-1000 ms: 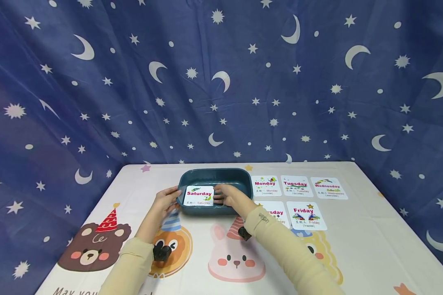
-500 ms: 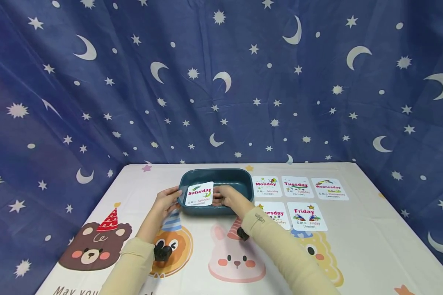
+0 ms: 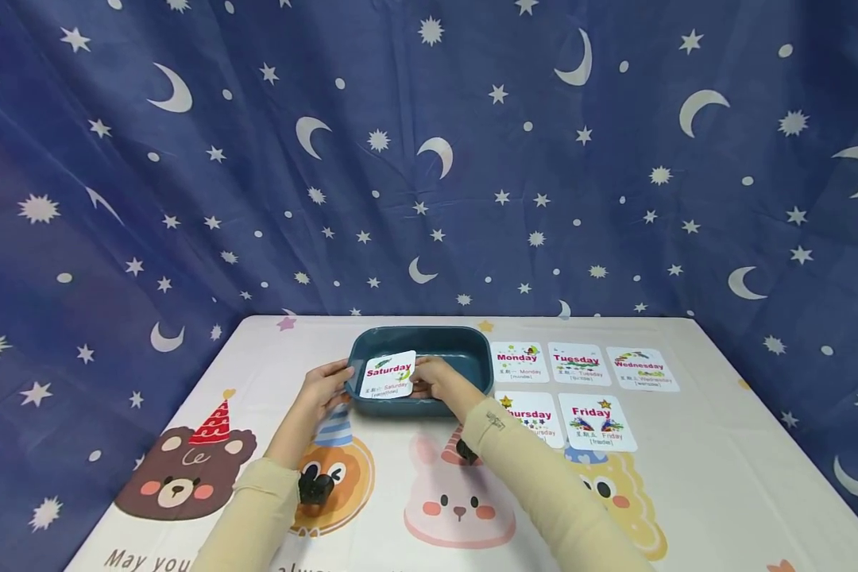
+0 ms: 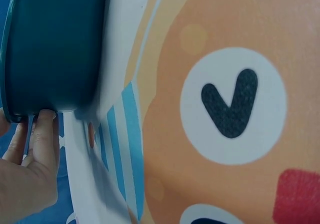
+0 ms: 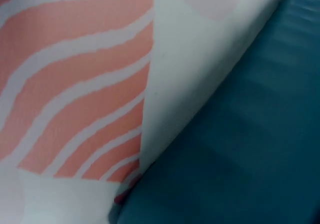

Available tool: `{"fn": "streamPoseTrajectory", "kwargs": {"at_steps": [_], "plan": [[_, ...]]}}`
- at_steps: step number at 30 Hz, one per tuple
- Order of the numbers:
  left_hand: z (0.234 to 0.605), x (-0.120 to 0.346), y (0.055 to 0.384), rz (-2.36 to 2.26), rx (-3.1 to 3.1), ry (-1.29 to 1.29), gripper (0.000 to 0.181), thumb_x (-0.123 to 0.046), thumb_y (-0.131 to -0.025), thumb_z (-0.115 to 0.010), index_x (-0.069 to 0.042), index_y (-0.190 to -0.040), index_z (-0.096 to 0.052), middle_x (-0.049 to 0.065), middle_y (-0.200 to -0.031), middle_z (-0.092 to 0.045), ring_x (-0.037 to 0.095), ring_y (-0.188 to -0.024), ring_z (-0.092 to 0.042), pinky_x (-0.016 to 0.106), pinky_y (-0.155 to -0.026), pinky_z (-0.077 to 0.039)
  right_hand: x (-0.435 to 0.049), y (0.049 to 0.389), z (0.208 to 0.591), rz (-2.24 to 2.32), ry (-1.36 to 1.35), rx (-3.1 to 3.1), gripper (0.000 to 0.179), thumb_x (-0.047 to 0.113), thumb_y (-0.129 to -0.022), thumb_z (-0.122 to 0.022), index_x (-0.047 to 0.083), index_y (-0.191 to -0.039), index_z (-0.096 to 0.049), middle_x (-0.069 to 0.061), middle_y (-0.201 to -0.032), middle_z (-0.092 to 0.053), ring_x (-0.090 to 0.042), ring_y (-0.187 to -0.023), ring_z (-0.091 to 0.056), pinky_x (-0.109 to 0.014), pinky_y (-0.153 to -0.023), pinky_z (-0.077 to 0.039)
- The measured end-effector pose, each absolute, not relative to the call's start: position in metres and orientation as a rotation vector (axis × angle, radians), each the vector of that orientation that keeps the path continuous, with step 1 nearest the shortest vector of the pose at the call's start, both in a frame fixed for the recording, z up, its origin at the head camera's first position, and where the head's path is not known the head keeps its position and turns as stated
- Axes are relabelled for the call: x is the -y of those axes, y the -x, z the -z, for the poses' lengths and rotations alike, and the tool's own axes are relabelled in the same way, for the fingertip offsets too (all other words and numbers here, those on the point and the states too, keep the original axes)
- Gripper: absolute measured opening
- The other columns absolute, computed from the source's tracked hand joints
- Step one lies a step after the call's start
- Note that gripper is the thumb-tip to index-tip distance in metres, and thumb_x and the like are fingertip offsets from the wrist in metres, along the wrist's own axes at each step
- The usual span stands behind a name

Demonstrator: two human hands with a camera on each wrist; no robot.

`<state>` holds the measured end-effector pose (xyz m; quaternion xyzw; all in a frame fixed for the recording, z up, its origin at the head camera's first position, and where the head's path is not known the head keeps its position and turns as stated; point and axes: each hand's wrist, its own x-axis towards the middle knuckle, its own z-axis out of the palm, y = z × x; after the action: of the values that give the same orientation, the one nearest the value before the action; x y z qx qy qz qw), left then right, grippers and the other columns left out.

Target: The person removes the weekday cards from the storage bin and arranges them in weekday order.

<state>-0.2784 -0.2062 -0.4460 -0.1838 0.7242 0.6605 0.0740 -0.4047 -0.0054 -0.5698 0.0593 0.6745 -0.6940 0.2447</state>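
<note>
My left hand (image 3: 322, 391) grips the left rim of a dark teal plastic bin (image 3: 429, 409). In the left wrist view its fingers (image 4: 46, 139) lie against the bin's outer end wall, with the thumb at the rim. Inside the bin's opening, my right hand (image 3: 439, 379) pinches the right edge of a white Saturday card (image 3: 389, 373). That card is tilted, its face toward the head camera. The right wrist view has only the bin's outer wall (image 5: 240, 144) and the tablecloth; the right hand is out of it.
Right of the bin lie cards in two rows: Monday (image 3: 519, 362), Tuesday (image 3: 579, 364) and Wednesday (image 3: 642, 369) behind, Thursday (image 3: 531, 419) and Friday (image 3: 597, 422) in front. A cartoon-print tablecloth (image 3: 722, 477) covers the table. Behind hangs a blue star-and-moon curtain (image 3: 472, 159).
The Saturday card, lying flatter in the bin a second ago, now tilts up with its right edge in my right fingers. My left hand keeps its grip on the rim.
</note>
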Motion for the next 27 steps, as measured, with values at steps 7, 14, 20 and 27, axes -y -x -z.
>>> {"fn": "streamPoseTrajectory", "kwargs": {"at_steps": [7, 14, 20, 27], "plan": [[0.444, 0.206, 0.279, -1.991, -2.168, 0.542, 0.047, -0.012, -0.095, -0.054, -0.001, -0.139, -0.043, 0.020, -0.130, -0.052, 0.009, -0.081, -0.058, 0.018, -0.060, -0.051, 0.012, 0.418, 0.571, 1.918, -0.242, -1.820, 0.039, -0.012, -0.085, -0.053, 0.006, -0.118, -0.048, -0.022, -0.097, -0.065, -0.032, -0.075, -0.068, -0.046, -0.066, -0.058], [0.441, 0.204, 0.275, -1.988, -2.162, 0.547, 0.048, -0.013, -0.095, -0.054, 0.000, -0.140, -0.042, 0.021, -0.129, -0.052, 0.011, -0.083, -0.059, 0.019, -0.062, -0.053, 0.001, 0.410, 0.555, 1.920, -0.230, -1.751, 0.045, -0.012, -0.080, -0.056, 0.012, -0.118, -0.049, -0.017, -0.095, -0.067, -0.029, -0.077, -0.069, -0.047, -0.066, -0.057], [0.441, 0.203, 0.275, -1.986, -2.166, 0.562, 0.048, -0.013, -0.095, -0.055, 0.000, -0.139, -0.042, 0.020, -0.126, -0.054, 0.009, -0.080, -0.060, 0.018, -0.061, -0.053, -0.007, 0.320, 0.440, 1.862, -0.273, -1.902, 0.040, -0.009, -0.088, -0.049, 0.003, -0.125, -0.047, -0.021, -0.112, -0.063, -0.023, -0.077, -0.066, -0.036, -0.070, -0.056], [0.443, 0.205, 0.275, -2.005, -2.164, 0.542, 0.048, -0.012, -0.095, -0.054, 0.001, -0.139, -0.041, 0.024, -0.133, -0.049, 0.009, -0.079, -0.060, 0.020, -0.062, -0.054, -0.019, 0.292, 0.403, 1.883, -0.241, -1.904, 0.038, -0.009, -0.089, -0.046, 0.000, -0.127, -0.047, -0.022, -0.116, -0.060, -0.018, -0.072, -0.060, -0.035, -0.074, -0.054]]}}
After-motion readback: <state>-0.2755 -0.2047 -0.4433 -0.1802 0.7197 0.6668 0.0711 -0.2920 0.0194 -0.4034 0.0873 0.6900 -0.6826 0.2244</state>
